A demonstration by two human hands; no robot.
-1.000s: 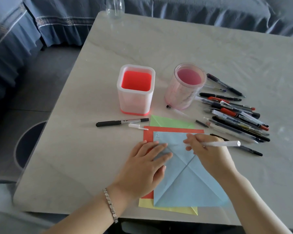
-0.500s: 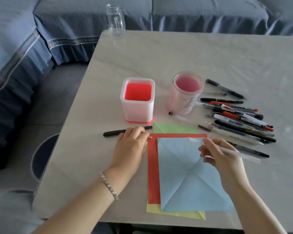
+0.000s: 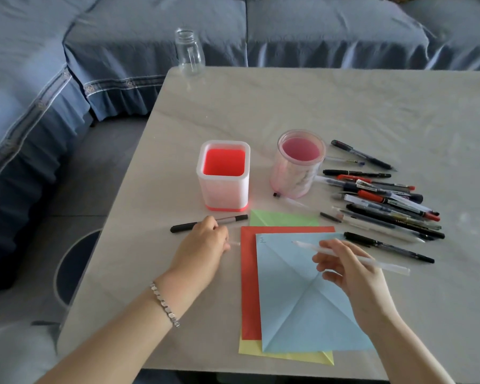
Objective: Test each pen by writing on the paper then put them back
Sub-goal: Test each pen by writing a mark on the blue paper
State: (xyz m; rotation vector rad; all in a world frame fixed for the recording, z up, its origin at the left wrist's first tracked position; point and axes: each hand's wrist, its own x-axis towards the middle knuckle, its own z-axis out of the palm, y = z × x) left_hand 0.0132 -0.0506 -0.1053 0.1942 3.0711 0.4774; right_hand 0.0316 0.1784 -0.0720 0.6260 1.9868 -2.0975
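- While the right hand (image 3: 352,275) pinches the white pen (image 3: 372,263) between thumb and fingers, the head view shows its tip pointing up-left over the blue paper (image 3: 302,300), near a small written mark (image 3: 262,239) in the sheet's top left corner.
- The left hand (image 3: 203,245) rests on the surface (image 3: 344,106), fingers curled down on a small white cap (image 3: 234,243) that pokes out just below the black marker (image 3: 183,227).
- Capping looks like the step in hand: I'd bring the cap to the tip, line it up along the barrel and push straight until it seats.
- Sliding the grip nearer the tip should steady it.
- The square holder (image 3: 223,176) and round holder (image 3: 299,162) stand behind the paper, and the pen pile (image 3: 385,206) lies to the right.
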